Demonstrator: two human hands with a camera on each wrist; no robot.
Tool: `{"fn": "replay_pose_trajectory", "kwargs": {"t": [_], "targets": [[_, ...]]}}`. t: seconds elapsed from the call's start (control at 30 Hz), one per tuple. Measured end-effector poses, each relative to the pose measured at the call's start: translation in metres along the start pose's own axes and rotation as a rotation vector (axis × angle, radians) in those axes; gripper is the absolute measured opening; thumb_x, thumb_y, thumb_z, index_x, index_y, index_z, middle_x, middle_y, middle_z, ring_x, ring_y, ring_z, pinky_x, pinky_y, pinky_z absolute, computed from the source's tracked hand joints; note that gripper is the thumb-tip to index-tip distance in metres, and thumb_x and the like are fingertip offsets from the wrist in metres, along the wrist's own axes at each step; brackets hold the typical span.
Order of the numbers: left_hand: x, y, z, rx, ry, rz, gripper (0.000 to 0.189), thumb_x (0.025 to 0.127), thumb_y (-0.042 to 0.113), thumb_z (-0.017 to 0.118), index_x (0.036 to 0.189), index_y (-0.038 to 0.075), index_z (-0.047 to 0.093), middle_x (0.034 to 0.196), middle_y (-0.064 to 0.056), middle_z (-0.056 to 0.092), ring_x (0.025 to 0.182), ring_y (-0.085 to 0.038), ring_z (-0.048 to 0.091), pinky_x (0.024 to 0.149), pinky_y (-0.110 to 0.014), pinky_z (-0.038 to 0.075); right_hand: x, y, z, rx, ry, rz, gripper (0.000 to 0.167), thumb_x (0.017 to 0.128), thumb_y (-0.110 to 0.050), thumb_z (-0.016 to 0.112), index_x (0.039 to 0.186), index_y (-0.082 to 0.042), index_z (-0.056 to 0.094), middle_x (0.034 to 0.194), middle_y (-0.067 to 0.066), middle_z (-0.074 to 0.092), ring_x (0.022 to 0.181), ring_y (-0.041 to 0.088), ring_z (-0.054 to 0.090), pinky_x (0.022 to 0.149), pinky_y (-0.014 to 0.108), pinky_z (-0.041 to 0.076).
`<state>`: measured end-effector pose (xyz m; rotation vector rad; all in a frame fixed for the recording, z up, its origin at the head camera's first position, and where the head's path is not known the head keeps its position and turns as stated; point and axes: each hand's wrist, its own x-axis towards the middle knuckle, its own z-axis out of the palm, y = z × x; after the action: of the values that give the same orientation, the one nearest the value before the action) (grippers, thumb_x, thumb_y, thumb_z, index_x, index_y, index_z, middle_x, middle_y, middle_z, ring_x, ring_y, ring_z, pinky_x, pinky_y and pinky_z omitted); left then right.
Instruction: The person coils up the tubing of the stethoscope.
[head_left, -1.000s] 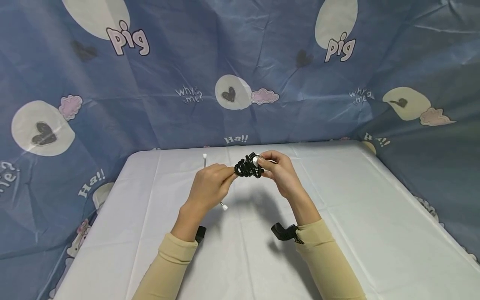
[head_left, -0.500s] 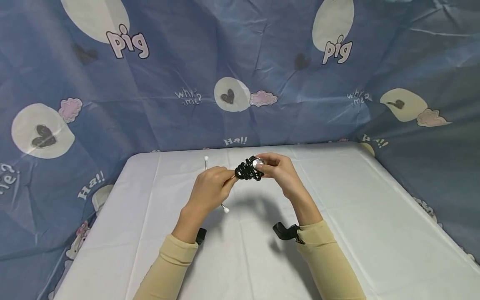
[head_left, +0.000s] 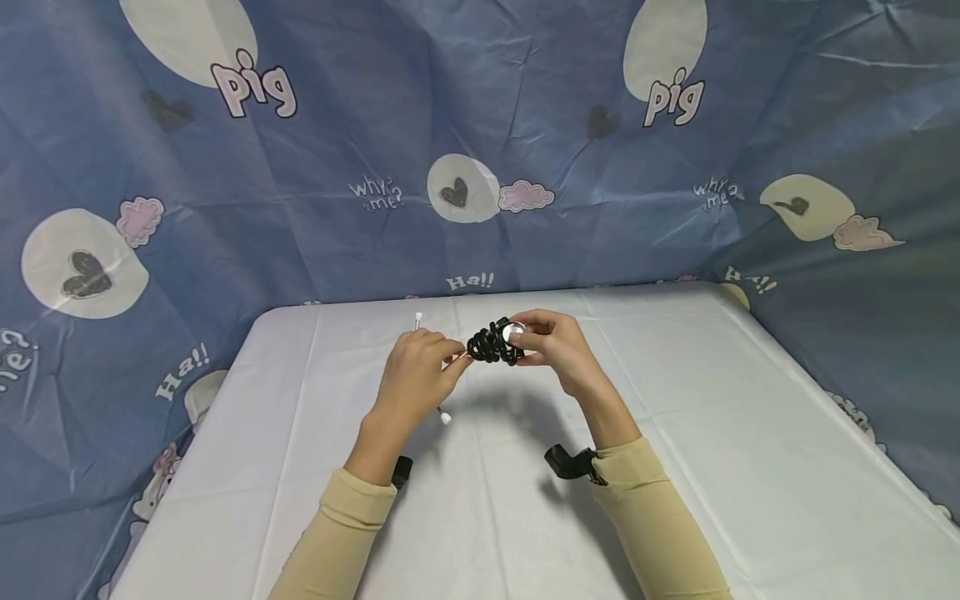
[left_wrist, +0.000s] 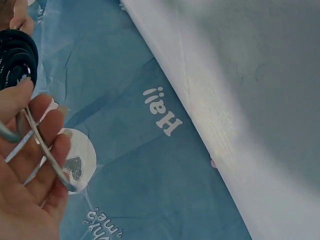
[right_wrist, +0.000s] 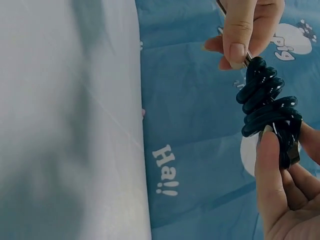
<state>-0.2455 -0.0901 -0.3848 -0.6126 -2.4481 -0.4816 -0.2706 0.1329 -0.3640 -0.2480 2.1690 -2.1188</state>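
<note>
A stethoscope is held up above the table between both hands, its black tubing wound in tight coils round itself. My left hand pinches the metal ear tubes where they meet the coils. One white ear tip shows beyond that hand, and another white ear tip below it. At the other end, my right hand grips the round chest piece between thumb and fingers. In the right wrist view the coiled tubing stretches from one hand to the other. Part of the ear tubes is hidden behind the left hand.
A white cloth covers the table below the hands. Behind and beside it hangs a blue printed curtain. A dark wrist camera sits on the right forearm.
The chest piece has turned so its round face shows, and the coils have dipped slightly. The left index finger has lifted a little, and the ear tubes have tilted slightly.
</note>
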Motion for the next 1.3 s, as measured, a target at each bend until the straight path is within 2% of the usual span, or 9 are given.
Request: {"fn": "replay_pose_trajectory", "kwargs": {"t": [0.1,0.17,0.33,0.4,0.53,0.73,0.97,1.17,1.3], "targets": [[0.0,-0.002,0.001,0.019,-0.055,-0.024,0.014,0.085,0.032,0.078,0.086,0.017,0.078,0.075,0.001,0.072,0.072,-0.017,0.061,0.08,-0.038,0.048,0.002,0.003,0.001,-0.011,-0.009,0.019,0.037,0.088,0.001,0.067,0.124,0.009,0.06,0.084,0.002,0.06,0.077,0.013,0.067,0.071,0.034,0.061],[-0.002,-0.003,0.001,0.03,-0.123,-0.049,0.017,0.084,0.034,0.078,0.087,0.018,0.078,0.077,0.001,0.072,0.072,-0.017,0.062,0.078,-0.038,0.049,0.003,0.007,0.001,-0.029,-0.02,0.043,0.036,0.089,0.0,0.067,0.123,0.008,0.061,0.083,0.003,0.059,0.078,0.013,0.066,0.072,0.035,0.061],[-0.007,-0.004,0.003,-0.006,-0.318,-0.138,0.019,0.084,0.034,0.079,0.09,0.016,0.079,0.083,0.0,0.072,0.076,-0.018,0.065,0.074,-0.038,0.051,0.004,0.02,0.002,-0.085,-0.078,0.12,0.036,0.09,-0.002,0.067,0.124,0.006,0.06,0.095,0.005,0.061,0.085,0.014,0.065,0.078,0.04,0.061],[-0.009,-0.004,0.005,-0.026,-0.365,-0.164,0.018,0.083,0.033,0.08,0.088,0.016,0.079,0.084,-0.001,0.073,0.076,-0.018,0.066,0.073,-0.038,0.052,0.005,0.026,0.003,-0.097,-0.105,0.148,0.035,0.091,-0.002,0.067,0.124,0.006,0.06,0.094,0.004,0.06,0.084,0.014,0.064,0.081,0.044,0.06],[-0.014,-0.007,0.008,-0.038,-0.445,-0.188,0.014,0.081,0.029,0.081,0.083,0.015,0.077,0.085,-0.002,0.072,0.074,-0.016,0.063,0.07,-0.037,0.051,0.008,0.036,0.006,-0.128,-0.16,0.192,0.033,0.09,0.0,0.066,0.122,0.006,0.059,0.081,0.004,0.057,0.075,0.016,0.063,0.086,0.053,0.057],[-0.018,-0.014,0.014,-0.037,-0.591,-0.229,0.02,0.08,0.026,0.083,0.068,0.016,0.07,0.074,0.003,0.066,0.065,-0.014,0.05,0.062,-0.031,0.042,0.009,0.045,0.012,-0.236,-0.279,0.239,0.031,0.09,-0.002,0.066,0.118,0.006,0.056,0.079,0.007,0.061,0.07,0.021,0.064,0.079,0.048,0.059],[-0.02,-0.015,0.013,-0.03,-0.653,-0.279,0.016,0.075,0.025,0.087,0.082,0.016,0.076,0.095,-0.001,0.072,0.08,-0.015,0.061,0.072,-0.036,0.052,0.007,0.048,0.013,-0.323,-0.363,0.25,0.029,0.091,-0.011,0.067,0.115,0.004,0.058,0.081,0.013,0.067,0.068,0.025,0.066,0.073,0.045,0.06],[-0.023,-0.017,0.01,-0.041,-0.664,-0.295,0.02,0.074,0.024,0.088,0.09,0.017,0.077,0.099,-0.002,0.071,0.086,-0.018,0.063,0.076,-0.038,0.053,0.006,0.05,0.012,-0.429,-0.393,0.254,0.024,0.091,-0.017,0.069,0.108,-0.001,0.063,0.088,0.013,0.071,0.067,0.02,0.066,0.068,0.039,0.059],[-0.023,-0.018,0.01,-0.044,-0.665,-0.294,0.02,0.075,0.024,0.087,0.091,0.018,0.077,0.099,-0.002,0.071,0.087,-0.019,0.063,0.077,-0.039,0.053,0.005,0.05,0.012,-0.452,-0.393,0.252,0.023,0.092,-0.019,0.068,0.107,-0.002,0.064,0.088,0.016,0.072,0.067,0.022,0.066,0.067,0.039,0.059]]}}
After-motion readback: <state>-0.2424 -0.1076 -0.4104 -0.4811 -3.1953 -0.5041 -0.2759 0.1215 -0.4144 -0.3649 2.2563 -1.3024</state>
